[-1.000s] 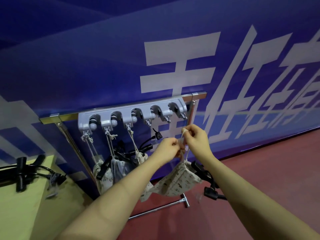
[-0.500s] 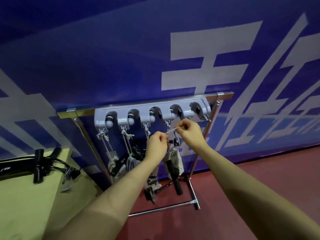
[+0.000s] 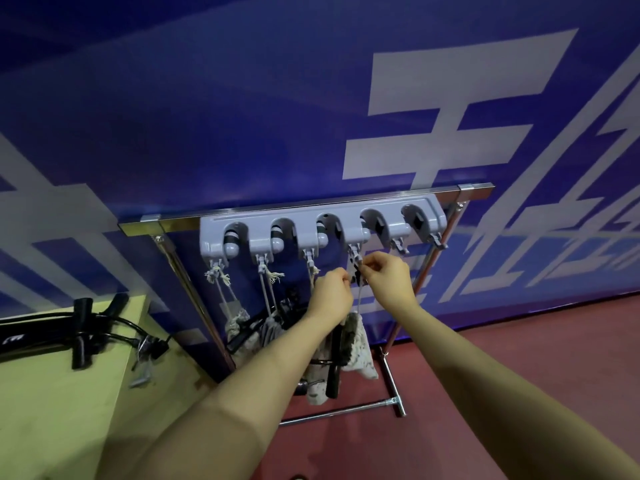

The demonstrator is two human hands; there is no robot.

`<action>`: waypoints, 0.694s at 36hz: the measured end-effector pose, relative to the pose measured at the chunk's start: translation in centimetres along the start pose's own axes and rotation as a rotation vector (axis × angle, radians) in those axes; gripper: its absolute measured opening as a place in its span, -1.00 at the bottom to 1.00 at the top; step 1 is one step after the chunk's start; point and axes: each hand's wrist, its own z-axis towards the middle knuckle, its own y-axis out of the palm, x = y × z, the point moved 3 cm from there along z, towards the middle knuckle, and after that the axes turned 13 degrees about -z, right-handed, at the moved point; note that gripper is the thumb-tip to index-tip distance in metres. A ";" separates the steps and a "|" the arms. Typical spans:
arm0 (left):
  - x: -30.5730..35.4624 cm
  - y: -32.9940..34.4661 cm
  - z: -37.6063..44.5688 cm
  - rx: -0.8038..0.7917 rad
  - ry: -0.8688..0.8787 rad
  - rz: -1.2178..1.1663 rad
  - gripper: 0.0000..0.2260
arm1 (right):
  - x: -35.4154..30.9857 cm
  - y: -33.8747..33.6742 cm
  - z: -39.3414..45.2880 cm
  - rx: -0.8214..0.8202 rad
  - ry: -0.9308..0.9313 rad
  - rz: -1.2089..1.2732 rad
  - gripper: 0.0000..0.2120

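A grey holder rail [image 3: 346, 227] with several slots and small hooks is fixed to a chrome rack [image 3: 433, 190]. Patterned drawstring bags hang from its left hooks by white cords. My left hand [image 3: 330, 292] and my right hand [image 3: 388, 279] both pinch the white cord [image 3: 360, 299] of a patterned bag [image 3: 356, 344], right at the fourth hook [image 3: 356, 252]. The bag hangs below my hands with black handles sticking out of it.
A blue wall banner [image 3: 242, 116] with white characters stands behind the rack. A yellow-green table [image 3: 52, 410] at the left carries a black tool [image 3: 79, 334] with cables. The rack's chrome foot [image 3: 391, 403] rests on a red floor [image 3: 519, 341].
Both hands have lifted the bag's cord from below the rail up to the fourth hook. The bag now hangs straight down instead of swinging out to the right.
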 end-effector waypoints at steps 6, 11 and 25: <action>0.8 -0.8 -1.1 0.005 -0.030 -0.034 -0.76 | 0.0 0.1 -1.9 -0.010 0.065 -0.034 -0.83; -0.1 -2.5 -3.2 0.040 -0.082 -0.132 -0.80 | -0.3 0.9 -4.2 -0.083 0.071 -0.035 -0.81; -5.5 -14.5 -10.8 0.322 -0.159 -0.137 -0.85 | -10.5 7.2 -10.0 -0.302 -0.217 0.003 -0.85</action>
